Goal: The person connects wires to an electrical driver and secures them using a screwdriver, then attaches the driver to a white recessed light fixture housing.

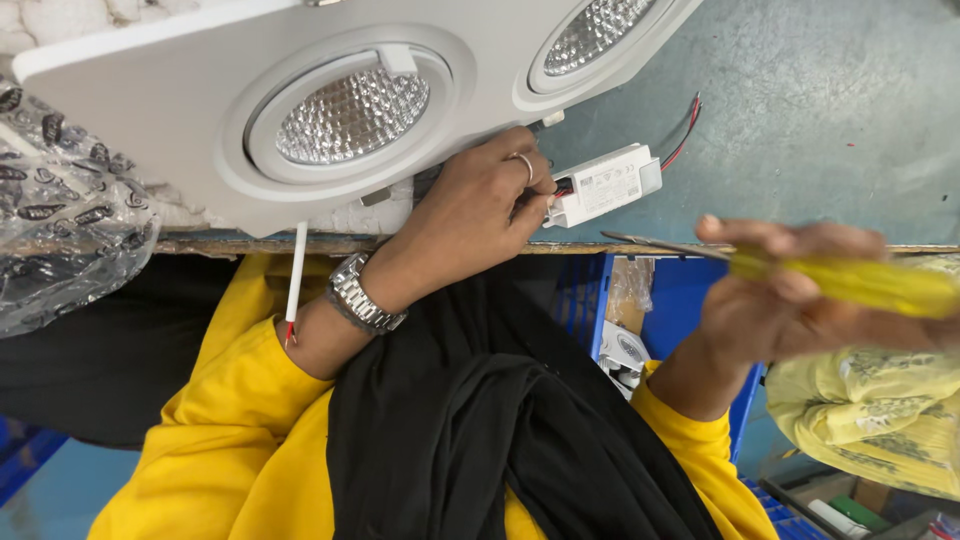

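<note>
On the table: a grey-green table (830, 110) with a worn wooden front edge carries the work; the person's lap lies below that edge.
Light fitting: a white rectangular twin downlight fitting (190, 100) with two round faceted reflector lamps lies at the table's near edge, slightly tilted, its left corner beside crinkled clear plastic wrapping (60, 210).
Driver box: a small white rectangular plastic driver box (610, 182) lies on the table just right of the fitting's lower edge, with thin red and black wires (686, 128) curving away from its far end.
Left hand: the left hand (470, 215), with a ring on one finger and a silver metal wristwatch (362, 296) at the wrist, reaches under the fitting's lower edge; its fingertips pinch at the near end of the driver box, closed on it.
Right hand: the right hand (790, 300), blurred, is wrapped around a yellow-handled screwdriver (800, 272), whose metal shaft points left toward the driver box, the tip just short of the left hand.
White cable: a thin white sleeved cable (296, 270) hangs down from the fitting across the left forearm.
Below the table: a blue plastic crate (690, 300) sits beneath the right forearm.
</note>
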